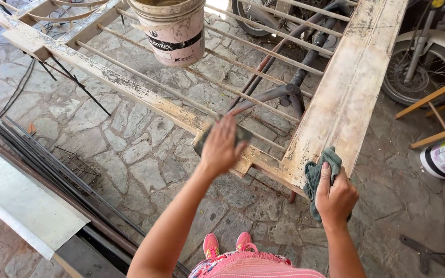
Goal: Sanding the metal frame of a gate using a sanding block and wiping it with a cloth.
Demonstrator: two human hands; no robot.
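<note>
Your left hand point(221, 146) lies flat on a dark sanding pad point(204, 138), which sits under your palm and fingers on the near rail of the old metal gate frame point(130, 85); only the pad's edges show past your hand, at the left and upper right. Your fingers are stretched out and close together, pressing down on the pad rather than wrapped round it. Your right hand point(336, 195) is closed on a grey-green rag point(318, 172), thumb along its front, with the cloth bunched against the frame's near right corner and hanging below the edge. The frame lies flat, raised above the stone paving point(130, 154). The rail under your left hand runs from the upper left down to the corner by your right hand, and the wide side rail point(351, 77) runs up and away from that corner. A white plastic bucket point(173, 31) stands on the thin bars point(243, 64) at the far side.
</note>
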